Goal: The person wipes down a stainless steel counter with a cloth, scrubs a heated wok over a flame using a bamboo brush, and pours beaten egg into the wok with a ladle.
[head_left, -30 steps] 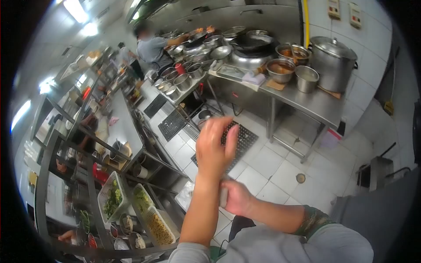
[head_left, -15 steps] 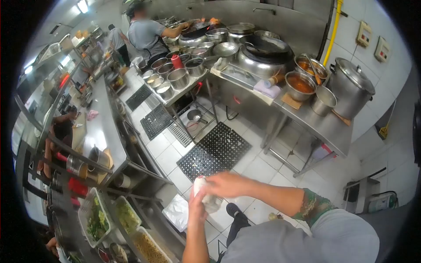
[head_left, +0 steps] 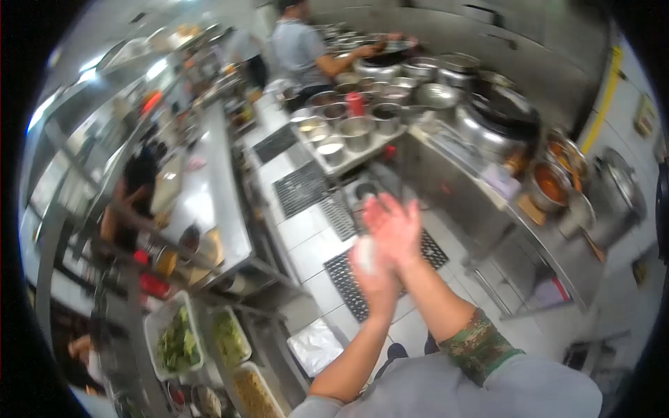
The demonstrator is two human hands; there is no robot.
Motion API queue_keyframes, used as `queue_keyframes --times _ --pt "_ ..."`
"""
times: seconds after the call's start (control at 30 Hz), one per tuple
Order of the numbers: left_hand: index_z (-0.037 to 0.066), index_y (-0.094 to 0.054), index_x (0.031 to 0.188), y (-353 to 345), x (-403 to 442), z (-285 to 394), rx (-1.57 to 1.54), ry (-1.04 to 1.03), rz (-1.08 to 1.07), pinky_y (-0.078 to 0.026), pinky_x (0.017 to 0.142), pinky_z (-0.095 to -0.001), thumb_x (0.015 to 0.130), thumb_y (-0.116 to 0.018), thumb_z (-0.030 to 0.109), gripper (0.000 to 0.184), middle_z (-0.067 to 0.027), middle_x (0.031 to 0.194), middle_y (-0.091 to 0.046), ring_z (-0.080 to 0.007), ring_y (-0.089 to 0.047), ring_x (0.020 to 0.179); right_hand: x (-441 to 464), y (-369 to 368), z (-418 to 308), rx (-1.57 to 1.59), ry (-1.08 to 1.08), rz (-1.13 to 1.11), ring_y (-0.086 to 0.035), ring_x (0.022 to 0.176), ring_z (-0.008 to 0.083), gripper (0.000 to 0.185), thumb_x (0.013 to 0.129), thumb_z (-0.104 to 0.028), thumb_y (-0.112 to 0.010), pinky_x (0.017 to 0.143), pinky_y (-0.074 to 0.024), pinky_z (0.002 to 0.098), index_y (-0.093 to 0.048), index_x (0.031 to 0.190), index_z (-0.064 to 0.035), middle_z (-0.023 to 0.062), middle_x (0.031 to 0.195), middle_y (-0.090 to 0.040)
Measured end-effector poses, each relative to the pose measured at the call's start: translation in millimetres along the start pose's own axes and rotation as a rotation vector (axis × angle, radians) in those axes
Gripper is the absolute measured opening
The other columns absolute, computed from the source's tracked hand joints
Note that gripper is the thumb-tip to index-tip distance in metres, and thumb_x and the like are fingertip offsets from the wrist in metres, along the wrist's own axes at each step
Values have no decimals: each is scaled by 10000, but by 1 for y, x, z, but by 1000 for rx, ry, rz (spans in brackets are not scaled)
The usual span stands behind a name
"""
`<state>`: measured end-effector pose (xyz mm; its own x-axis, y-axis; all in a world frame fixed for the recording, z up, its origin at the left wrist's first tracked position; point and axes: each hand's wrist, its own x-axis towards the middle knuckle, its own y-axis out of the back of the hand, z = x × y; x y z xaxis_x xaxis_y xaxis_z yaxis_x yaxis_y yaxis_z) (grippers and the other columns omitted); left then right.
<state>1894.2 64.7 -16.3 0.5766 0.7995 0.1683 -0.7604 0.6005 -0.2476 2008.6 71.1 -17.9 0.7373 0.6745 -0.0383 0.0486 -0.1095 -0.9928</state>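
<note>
My left hand (head_left: 377,284) is closed around a small white wad (head_left: 365,255), in front of my body above the floor. Blur keeps me from telling whether the wad is cloth, paper or something else. Just above and to its right, my right hand (head_left: 394,231) is raised with the palm showing and the fingers spread, holding nothing. Its wrist is close beside the left hand; whether they touch is unclear. Below the hands lies a black perforated floor mat (head_left: 339,280). A crumpled silvery-white sheet or bag (head_left: 315,345) lies to the lower left.
At left, tubs of leafy greens (head_left: 180,343) stand on a rack beside a long steel counter (head_left: 221,182). A pot-laden table (head_left: 339,168) is ahead. Right of it, a steel bench holds a bowl of orange-red sauce (head_left: 550,184). One co-worker (head_left: 298,52) stands at the woks.
My hands have risen and parted; the right one has come off the white wad and opened. The white wad stays in the left hand. My view has turned left.
</note>
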Motion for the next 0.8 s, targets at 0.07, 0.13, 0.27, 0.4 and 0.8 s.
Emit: queue_keyframes --times 0.07,0.13,0.27,0.4,0.8 --pt "-32 -493 1289 8 -7 -30 419 -434 -45 -400 1010 -453 883 -701 189 507 -211 1181 -560 -352 -528 1146 33 39 2 -52 28 141 -597 1122 357 677 972 -616 -413 1039 -434 520 -508 1290 -27 207 1166 -625" --pt "43 -614 1211 7 -12 -33 584 -736 -303 -412 988 -444 825 -733 157 419 -181 1194 -578 -366 -539 1121 58 71 7 -251 13 313 -609 1081 345 645 977 -597 -416 999 -452 531 -512 1265 -28 190 1125 -633" --pt "94 -658 1132 -11 5 -31 550 -596 -646 -428 920 -446 846 -702 199 308 -102 1104 -623 -321 -558 1057 67 156 17 -843 -395 347 -631 998 322 506 988 -495 -458 868 -520 515 -542 1234 -60 162 1130 -628" --pt "97 -678 1123 -11 57 -40 867 -349 -825 -438 955 -441 878 -652 254 292 -128 1089 -654 -319 -592 1039 58 203 26 -2312 11 -803 -632 1005 356 386 914 -310 -583 880 -525 444 -580 1221 -76 154 1138 -644" --pt "50 -312 1495 11 121 -144 -241 920 -35 -427 1067 -400 1019 -233 625 750 -166 1516 -352 -269 -425 1349 152 71 -95 -1803 -141 -1446 -511 1186 408 836 790 -409 -770 1004 -449 434 -389 1498 -179 191 1312 -522"
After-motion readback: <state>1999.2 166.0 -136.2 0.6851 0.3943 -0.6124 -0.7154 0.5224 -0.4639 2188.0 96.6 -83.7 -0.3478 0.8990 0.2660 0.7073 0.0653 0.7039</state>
